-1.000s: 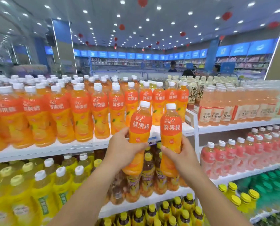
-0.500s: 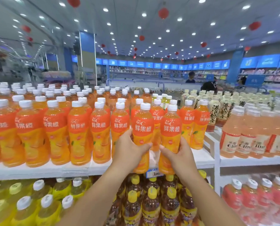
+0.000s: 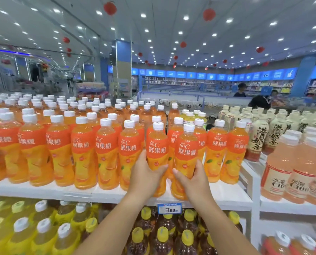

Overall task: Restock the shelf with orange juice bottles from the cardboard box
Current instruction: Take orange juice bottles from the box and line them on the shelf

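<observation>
While left grip (image 3: pixel 146 178) and right grip (image 3: pixel 192 181) each clasp an orange juice bottle (image 3: pixel 157 150), seat both flat on the shelf (image 3: pixel 227 196); labels forward. Release once steady.

Orange juice bottles (image 3: pixel 157 150): red label band reads 鲜果橙, large "C" above it.
Price tag (image 3: pixel 169 208) on shelf (image 3: pixel 98 194) edge: 300.
Cream bottles (image 3: pixel 258 140): 奶茶.
Pink bottles (image 3: pixel 277 183): 水溶 C100.

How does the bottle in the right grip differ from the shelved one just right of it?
The held bottle is clasped low by the right grip; the shelved bottle stands free. The held bottle is nearer the shelf edge; the shelved bottle is further back. Both are upright, white-capped, with matching orange labels.
</observation>
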Available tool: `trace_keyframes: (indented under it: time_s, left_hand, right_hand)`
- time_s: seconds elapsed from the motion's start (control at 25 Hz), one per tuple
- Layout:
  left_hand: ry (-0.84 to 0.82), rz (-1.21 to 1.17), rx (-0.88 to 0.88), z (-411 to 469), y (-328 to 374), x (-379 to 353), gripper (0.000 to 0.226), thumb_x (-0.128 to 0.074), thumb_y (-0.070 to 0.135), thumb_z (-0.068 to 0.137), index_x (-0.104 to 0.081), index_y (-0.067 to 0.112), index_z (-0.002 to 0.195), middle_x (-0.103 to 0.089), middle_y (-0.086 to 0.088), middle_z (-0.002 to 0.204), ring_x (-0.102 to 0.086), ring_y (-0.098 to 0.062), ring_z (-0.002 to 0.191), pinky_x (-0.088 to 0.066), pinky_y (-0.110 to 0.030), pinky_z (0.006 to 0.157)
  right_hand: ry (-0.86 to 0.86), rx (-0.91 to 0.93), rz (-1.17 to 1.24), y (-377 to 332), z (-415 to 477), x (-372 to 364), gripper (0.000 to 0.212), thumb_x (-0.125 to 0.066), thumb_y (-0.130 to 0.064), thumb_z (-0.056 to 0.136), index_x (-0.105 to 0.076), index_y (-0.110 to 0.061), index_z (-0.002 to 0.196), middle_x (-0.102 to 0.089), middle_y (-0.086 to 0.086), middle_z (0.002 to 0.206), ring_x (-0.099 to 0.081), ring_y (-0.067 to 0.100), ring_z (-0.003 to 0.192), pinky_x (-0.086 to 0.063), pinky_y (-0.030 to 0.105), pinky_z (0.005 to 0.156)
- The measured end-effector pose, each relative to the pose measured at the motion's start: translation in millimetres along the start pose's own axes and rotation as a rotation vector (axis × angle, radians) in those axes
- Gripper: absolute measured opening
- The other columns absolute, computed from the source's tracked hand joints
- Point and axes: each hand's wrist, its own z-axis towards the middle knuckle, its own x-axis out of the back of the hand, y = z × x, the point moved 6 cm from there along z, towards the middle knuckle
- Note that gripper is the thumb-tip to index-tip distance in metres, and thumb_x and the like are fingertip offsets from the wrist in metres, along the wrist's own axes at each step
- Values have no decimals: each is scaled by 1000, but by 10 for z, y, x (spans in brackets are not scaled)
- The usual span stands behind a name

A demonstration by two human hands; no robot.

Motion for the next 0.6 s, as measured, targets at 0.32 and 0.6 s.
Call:
trace_keyframes:
  time_s: [0.32,0.6]
  left_hand:
    - [-17,167,43,-146,-130,-3,37,-78,29,86,-65,28,120,-69,25,98,-63,12,89,-47,-4,71]
    - [19,284,65,-206,-297,9,46,-81,33,83,-56,27,122,-68,17,106,-64,-4,97,-53,-19,81]
  right_hand:
    - [-121,-7,-218,179,-65,-22,66,-55,-63,87,-31,-43,145,-41,-17,143,-35,7,139,-33,42,117]
    - [-134,-10,-263,307,-106,58,47,-64,-45,90,-47,-43,134,-54,-20,129,-52,3,122,-48,38,105]
